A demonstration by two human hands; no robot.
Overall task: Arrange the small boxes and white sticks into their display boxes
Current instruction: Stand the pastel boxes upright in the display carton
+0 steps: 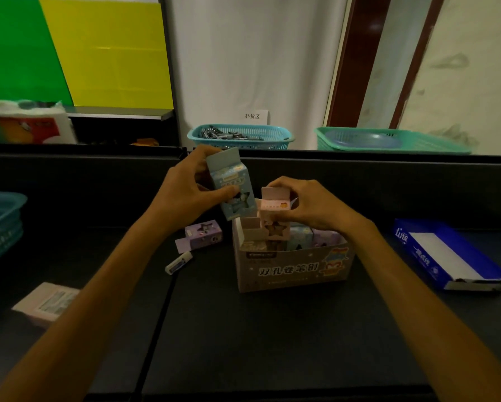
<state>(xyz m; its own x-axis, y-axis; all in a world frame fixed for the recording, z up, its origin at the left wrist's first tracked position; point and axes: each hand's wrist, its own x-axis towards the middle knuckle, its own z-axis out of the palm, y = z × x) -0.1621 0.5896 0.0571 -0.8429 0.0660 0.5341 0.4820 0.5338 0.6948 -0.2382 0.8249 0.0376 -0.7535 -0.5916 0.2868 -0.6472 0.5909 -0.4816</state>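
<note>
"Lilac small box (203, 234) lies flat on the bench (272, 329), a white stick (179, 263) just beside it at seven o'clock. And the hands?"

"Left hand (182, 192) grips a blue box (232, 184), upright, tilted. Right hand (310, 207) pinches a pink box (275, 211), long axis vertical, over the display box (294, 265) at six o'clock, printed 双孔卷笔刨. It looks nearer to going in."

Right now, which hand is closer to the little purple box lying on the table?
Left. The left hand holds a blue box just above the purple box; the right hand is farther, over the display box.
</note>
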